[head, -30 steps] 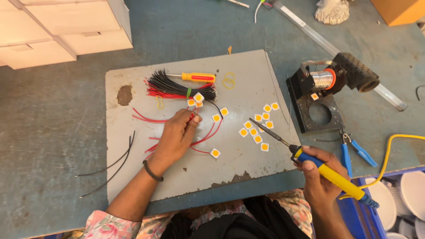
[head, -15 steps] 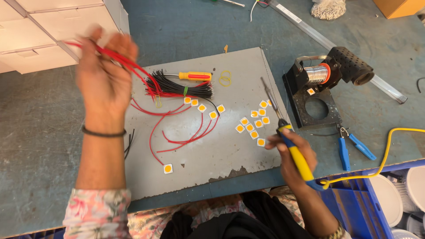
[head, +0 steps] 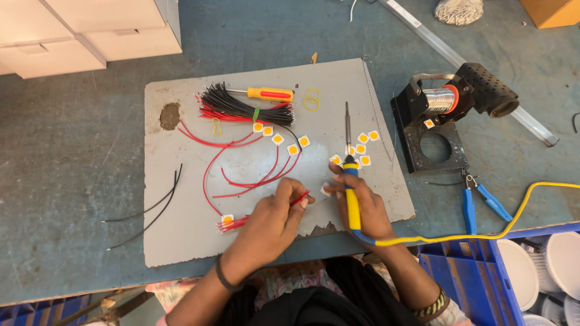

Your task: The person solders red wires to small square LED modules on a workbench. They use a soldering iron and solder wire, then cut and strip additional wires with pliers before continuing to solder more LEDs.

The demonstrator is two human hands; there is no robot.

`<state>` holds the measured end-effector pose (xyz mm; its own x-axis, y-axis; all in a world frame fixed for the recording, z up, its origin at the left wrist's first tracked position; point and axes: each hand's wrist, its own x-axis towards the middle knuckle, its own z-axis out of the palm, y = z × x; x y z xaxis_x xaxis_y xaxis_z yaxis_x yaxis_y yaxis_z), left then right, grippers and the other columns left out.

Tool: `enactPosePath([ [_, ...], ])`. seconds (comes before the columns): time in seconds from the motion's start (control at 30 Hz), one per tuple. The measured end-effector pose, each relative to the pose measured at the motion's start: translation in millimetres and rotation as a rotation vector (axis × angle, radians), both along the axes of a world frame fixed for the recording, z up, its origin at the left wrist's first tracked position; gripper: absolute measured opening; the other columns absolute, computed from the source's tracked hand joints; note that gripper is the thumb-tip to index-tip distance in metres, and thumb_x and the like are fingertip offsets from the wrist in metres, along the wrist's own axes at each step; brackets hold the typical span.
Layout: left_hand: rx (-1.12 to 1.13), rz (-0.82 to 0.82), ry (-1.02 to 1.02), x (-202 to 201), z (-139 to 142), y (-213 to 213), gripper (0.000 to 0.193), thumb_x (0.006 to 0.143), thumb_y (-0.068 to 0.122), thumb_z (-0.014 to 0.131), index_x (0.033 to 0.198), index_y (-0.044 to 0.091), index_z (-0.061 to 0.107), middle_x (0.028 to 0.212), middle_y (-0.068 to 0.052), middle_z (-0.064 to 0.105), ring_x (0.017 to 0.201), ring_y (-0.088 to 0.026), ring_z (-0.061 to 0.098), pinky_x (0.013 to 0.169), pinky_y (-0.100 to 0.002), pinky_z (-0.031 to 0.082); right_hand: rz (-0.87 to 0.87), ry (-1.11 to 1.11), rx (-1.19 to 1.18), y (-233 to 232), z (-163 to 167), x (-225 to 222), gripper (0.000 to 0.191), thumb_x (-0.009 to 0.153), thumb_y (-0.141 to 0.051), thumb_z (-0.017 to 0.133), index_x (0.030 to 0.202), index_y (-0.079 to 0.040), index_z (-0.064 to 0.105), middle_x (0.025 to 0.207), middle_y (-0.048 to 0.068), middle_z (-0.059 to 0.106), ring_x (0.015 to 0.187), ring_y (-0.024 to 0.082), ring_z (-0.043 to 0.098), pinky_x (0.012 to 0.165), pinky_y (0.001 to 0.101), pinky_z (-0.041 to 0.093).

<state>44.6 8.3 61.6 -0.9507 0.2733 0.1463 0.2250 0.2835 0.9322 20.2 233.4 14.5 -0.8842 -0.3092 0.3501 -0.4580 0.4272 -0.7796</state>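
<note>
My left hand (head: 275, 216) rests low on the grey board (head: 175, 241) and pinches the end of a red wire (head: 300, 198). My right hand (head: 356, 202) grips a soldering iron (head: 350, 181) with a blue and yellow handle, its metal tip pointing away from me. A small white chip (head: 326, 190) sits between the two hands by my right fingers. Several loose red wires (head: 241, 175) curve over the board. Several small square yellow chips (head: 362, 148) lie beyond the iron, more of these chips (head: 281, 137) by the wires, and one chip (head: 228, 220) lies left of my left hand.
A bundle of black and red wires (head: 241, 110) and an orange screwdriver (head: 269, 93) lie at the board's far side. A black soldering stand with a solder spool (head: 444, 102) and blue pliers (head: 477, 202) are to the right. White boxes (head: 84, 30) stand far left. A blue crate (head: 477, 278) holds white discs.
My left hand came down from high at the left, where it held up red wires, to the board's near edge. The right hand shifted slightly with the iron pointing away.
</note>
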Motion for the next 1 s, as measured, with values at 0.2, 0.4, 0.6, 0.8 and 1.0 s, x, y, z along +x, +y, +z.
enactPosePath([
  [0.2, -0.093, 0.185, 0.042, 5.4, -27.8, 12.7, 0.014, 0.088, 0.013, 0.073, 0.095, 0.001, 0.07, 0.081, -0.016, 0.072, 0.062, -0.032, 0.069, 0.055, -0.041, 0.052, -0.051, 0.134, 0.049, 2.3, -5.0, 10.8, 0.053, 0.086, 0.01, 0.069, 0.129, -0.008, 0.043, 0.146, 0.021, 0.06, 0.117, 0.029, 0.073, 0.095, 0.0357, 0.059],
  [0.4, -0.091, 0.184, 0.229, 6.0, -43.2, 15.6, 0.012, 0.08, 0.008, 0.071, 0.09, 0.002, 0.071, 0.082, -0.013, 0.071, 0.066, -0.03, 0.069, 0.057, -0.039, 0.053, -0.019, 0.196, 0.111, -1.9, -2.0, 15.0, 0.055, 0.081, 0.008, 0.076, 0.126, -0.01, 0.048, 0.141, 0.018, 0.063, 0.116, 0.032, 0.072, 0.095, 0.0369, 0.059],
  [0.6, -0.21, 0.147, 0.363, 9.6, -48.6, 19.5, 0.013, 0.079, 0.011, 0.071, 0.09, 0.006, 0.068, 0.075, -0.011, 0.069, 0.066, -0.032, 0.068, 0.06, -0.043, 0.053, -0.031, 0.277, 0.178, 0.2, -2.5, 20.5, 0.061, 0.077, 0.005, 0.08, 0.126, -0.009, 0.046, 0.14, 0.017, 0.063, 0.11, 0.032, 0.07, 0.093, 0.0376, 0.056],
  [0.8, -0.268, 0.035, 0.338, 2.5, -48.4, 11.1, 0.017, 0.079, 0.016, 0.075, 0.092, 0.007, 0.068, 0.082, -0.009, 0.07, 0.068, -0.031, 0.069, 0.058, -0.043, 0.053, 0.007, 0.184, 0.123, -0.6, -4.7, 20.2, 0.058, 0.081, 0.007, 0.079, 0.127, -0.009, 0.047, 0.142, 0.018, 0.063, 0.104, 0.025, 0.074, 0.089, 0.0339, 0.06],
  [1.0, -0.354, -0.094, 0.541, -3.8, -49.2, 7.9, 0.022, 0.083, 0.017, 0.072, 0.099, 0.005, 0.062, 0.113, -0.005, 0.074, 0.073, -0.029, 0.07, 0.057, -0.041, 0.053, 0.043, 0.221, 0.129, 2.8, -7.0, 23.5, 0.059, 0.083, 0.007, 0.079, 0.129, -0.01, 0.047, 0.131, 0.014, 0.067, 0.122, 0.032, 0.071, 0.094, 0.0365, 0.06],
])
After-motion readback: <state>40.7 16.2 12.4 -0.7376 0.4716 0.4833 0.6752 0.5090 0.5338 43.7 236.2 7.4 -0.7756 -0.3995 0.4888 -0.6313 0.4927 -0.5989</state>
